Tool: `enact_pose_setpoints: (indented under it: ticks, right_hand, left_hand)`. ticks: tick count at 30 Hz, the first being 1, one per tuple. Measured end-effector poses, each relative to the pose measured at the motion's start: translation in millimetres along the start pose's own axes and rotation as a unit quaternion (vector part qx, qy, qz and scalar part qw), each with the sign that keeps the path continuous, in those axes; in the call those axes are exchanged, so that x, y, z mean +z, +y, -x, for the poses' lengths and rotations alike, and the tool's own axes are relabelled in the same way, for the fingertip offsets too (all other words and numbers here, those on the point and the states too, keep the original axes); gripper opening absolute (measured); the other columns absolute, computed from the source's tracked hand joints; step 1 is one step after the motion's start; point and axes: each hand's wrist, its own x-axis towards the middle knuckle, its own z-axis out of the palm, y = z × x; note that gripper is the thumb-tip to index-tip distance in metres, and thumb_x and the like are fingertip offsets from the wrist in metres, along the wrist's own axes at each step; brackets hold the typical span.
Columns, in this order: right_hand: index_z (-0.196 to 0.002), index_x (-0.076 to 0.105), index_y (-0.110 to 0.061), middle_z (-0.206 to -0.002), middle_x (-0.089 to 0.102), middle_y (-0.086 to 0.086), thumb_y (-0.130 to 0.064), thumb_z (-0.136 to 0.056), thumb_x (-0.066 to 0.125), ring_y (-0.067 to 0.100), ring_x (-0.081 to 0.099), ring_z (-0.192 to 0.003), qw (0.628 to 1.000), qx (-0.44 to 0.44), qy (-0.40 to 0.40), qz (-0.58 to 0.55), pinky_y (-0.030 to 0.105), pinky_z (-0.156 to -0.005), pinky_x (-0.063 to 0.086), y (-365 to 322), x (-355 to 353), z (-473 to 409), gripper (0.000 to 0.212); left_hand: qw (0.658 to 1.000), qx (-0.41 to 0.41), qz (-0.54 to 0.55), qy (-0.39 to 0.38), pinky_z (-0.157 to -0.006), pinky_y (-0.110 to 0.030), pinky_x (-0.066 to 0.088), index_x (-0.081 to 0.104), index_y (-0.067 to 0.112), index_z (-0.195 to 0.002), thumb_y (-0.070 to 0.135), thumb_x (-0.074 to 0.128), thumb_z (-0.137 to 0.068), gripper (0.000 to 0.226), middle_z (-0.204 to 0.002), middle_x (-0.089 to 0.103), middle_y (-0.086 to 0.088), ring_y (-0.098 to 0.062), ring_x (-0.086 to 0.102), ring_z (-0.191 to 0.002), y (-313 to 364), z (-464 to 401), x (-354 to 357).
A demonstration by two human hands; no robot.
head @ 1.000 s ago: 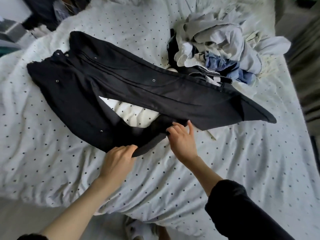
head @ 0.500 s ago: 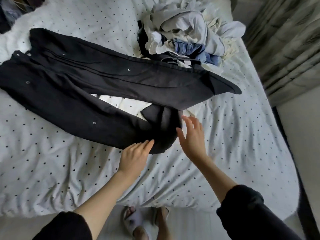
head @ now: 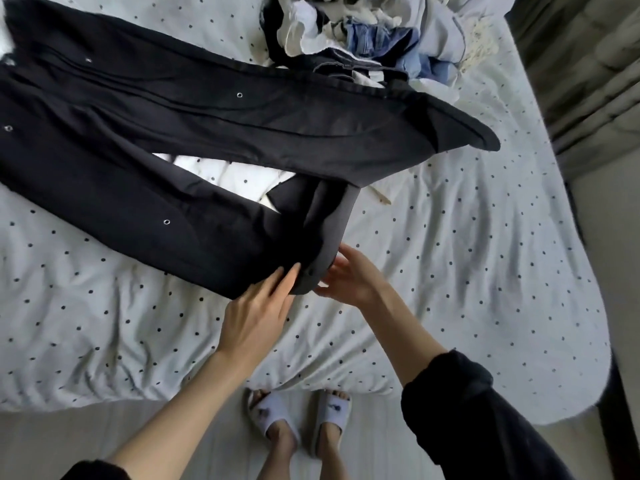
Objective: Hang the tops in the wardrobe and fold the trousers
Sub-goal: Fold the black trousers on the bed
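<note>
1. I see black trousers spread across the dotted bedsheet, legs splayed apart, waistband running out of view at the left.
2. The nearer leg's hem is crumpled and partly turned over at the bed's middle.
3. My left hand lies flat on that hem, fingers straight and close together, pressing the cloth.
4. My right hand sits at the hem's edge, fingers spread and relaxed; it looks to touch the fabric, though I cannot tell whether it pinches anything.
5. A pile of clothes lies beyond the far leg, touching it.
6. Slippers stand on the floor.
</note>
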Motion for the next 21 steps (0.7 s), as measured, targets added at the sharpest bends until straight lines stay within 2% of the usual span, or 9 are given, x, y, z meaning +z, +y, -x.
enact_pose_setpoints:
  ticks: [4, 6, 8, 9, 11, 13, 15, 18, 21]
  right_hand:
    - [-0.083, 0.06, -0.01, -0.071, 0.058, -0.001, -0.02, -0.088, 0.062, 0.016, 0.056, -0.075, 0.994, -0.006, 0.01, -0.104, 0.041, -0.077, 0.046, -18, -7, 15, 0.011]
    - [-0.083, 0.062, -0.01, -0.07, 0.062, -0.001, -0.021, -0.087, 0.064, 0.016, 0.059, -0.074, 0.995, -0.006, 0.002, -0.096, 0.039, -0.078, 0.046, -25, -17, 27, 0.012]
    - [-0.084, 0.062, -0.01, -0.072, 0.064, -0.001, -0.024, -0.084, 0.066, 0.016, 0.061, -0.077, 0.997, 0.005, -0.001, -0.072, 0.037, -0.078, 0.045, -32, -30, 39, 0.014]
    - [-0.085, 0.06, -0.011, -0.073, 0.063, -0.002, -0.025, -0.083, 0.067, 0.016, 0.061, -0.076, 0.997, 0.017, 0.001, -0.074, 0.037, -0.077, 0.044, -33, -36, 43, 0.016]
    - [-0.086, 0.056, -0.011, -0.067, 0.06, -0.003, -0.029, -0.082, 0.068, 0.014, 0.059, -0.068, 0.994, 0.045, 0.009, -0.1, 0.039, -0.076, 0.044, -34, -51, 52, 0.021]
    - [-0.088, 0.054, -0.009, -0.061, 0.056, -0.004, -0.03, -0.082, 0.068, 0.012, 0.054, -0.059, 0.989, 0.08, 0.016, -0.122, 0.041, -0.078, 0.044, -27, -66, 58, 0.026]
    - [-0.085, 0.055, -0.009, -0.06, 0.053, -0.003, -0.029, -0.079, 0.07, 0.011, 0.053, -0.057, 0.99, 0.091, 0.013, -0.107, 0.044, -0.083, 0.044, -19, -84, 64, 0.026]
    - [-0.076, 0.061, -0.01, -0.071, 0.054, 0.001, -0.031, -0.077, 0.071, 0.015, 0.054, -0.07, 0.994, 0.07, 0.025, -0.078, 0.05, -0.091, 0.042, -16, -86, 66, 0.024]
    - [-0.09, 0.058, -0.011, -0.084, 0.058, 0.001, -0.036, -0.077, 0.07, 0.018, 0.056, -0.089, 0.997, 0.033, 0.023, -0.072, 0.05, -0.09, 0.042, -31, -85, 63, 0.031]
  left_hand:
    - [1.0, -0.017, -0.02, -0.014, -0.044, -0.029, 0.052, 0.065, 0.007, -0.118, 0.022, 0.04, -0.09, 0.041, -0.112, 0.068, -0.011, -0.027, 0.07, -0.076, 6, -2, -6]
    - [0.999, -0.012, -0.035, -0.013, -0.057, -0.037, 0.058, 0.066, 0.006, -0.116, 0.016, 0.056, -0.087, 0.032, -0.113, 0.067, -0.013, -0.028, 0.069, -0.085, 10, -4, -4]
    - [0.999, -0.01, -0.036, -0.034, -0.074, -0.049, 0.056, 0.065, 0.004, -0.117, 0.005, 0.075, -0.073, 0.045, -0.112, 0.067, -0.015, -0.03, 0.068, -0.093, 20, -9, 0]
    - [0.998, -0.011, -0.035, -0.044, -0.076, -0.05, 0.055, 0.064, 0.004, -0.119, 0.0, 0.079, -0.066, 0.055, -0.11, 0.068, -0.015, -0.03, 0.068, -0.092, 23, -11, 1]
    - [0.998, -0.001, -0.038, -0.054, -0.068, -0.042, 0.055, 0.06, 0.004, -0.124, -0.009, 0.077, -0.057, 0.07, -0.098, 0.071, -0.013, -0.028, 0.068, -0.076, 36, -18, 2]
    - [0.997, 0.01, -0.045, -0.059, -0.057, -0.037, 0.048, 0.056, 0.006, -0.129, -0.014, 0.07, -0.052, 0.08, -0.079, 0.067, -0.009, -0.028, 0.059, -0.059, 46, -24, 4]
    - [0.996, 0.029, -0.058, -0.054, -0.053, -0.036, 0.043, 0.057, 0.011, -0.129, -0.014, 0.066, -0.051, 0.083, -0.069, 0.06, -0.007, -0.027, 0.053, -0.056, 61, -27, 10]
    - [0.995, 0.043, -0.071, -0.061, -0.048, -0.032, 0.044, 0.069, 0.013, -0.113, -0.011, 0.064, -0.056, 0.062, -0.067, 0.055, -0.008, -0.027, 0.054, -0.056, 72, -23, 15]
    - [0.992, 0.043, -0.072, -0.092, -0.046, -0.032, 0.046, 0.074, 0.011, -0.095, -0.011, 0.075, -0.047, 0.053, -0.067, 0.056, -0.007, -0.027, 0.056, -0.055, 84, -14, 18]
